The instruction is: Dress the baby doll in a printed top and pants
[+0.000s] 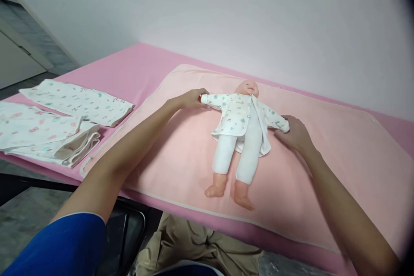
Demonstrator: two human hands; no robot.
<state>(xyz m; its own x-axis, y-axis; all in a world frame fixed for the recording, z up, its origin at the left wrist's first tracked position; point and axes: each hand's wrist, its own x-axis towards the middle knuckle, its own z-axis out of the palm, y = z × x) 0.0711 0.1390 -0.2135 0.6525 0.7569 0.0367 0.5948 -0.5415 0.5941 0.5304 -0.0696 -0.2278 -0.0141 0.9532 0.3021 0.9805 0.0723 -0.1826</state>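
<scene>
While doll (254,126) lay face-up on pink mat (168,151), both arms (136,146) reached fwd, spread wide: L hand (192,97) pinching left cuff (205,99), R hand (296,132) gripping right cuff (285,127).

Over at the pink-covered table (119,69), a baby doll (254,126) lies face-up on a peach blanket (174,155), its printed jacket (236,114) open in front. The person's left hand (194,98) holds one sleeve's end, the right hand (293,133) the other. Folded printed baby clothes (35,127) lie beside the blanket, to the person's left.
</scene>
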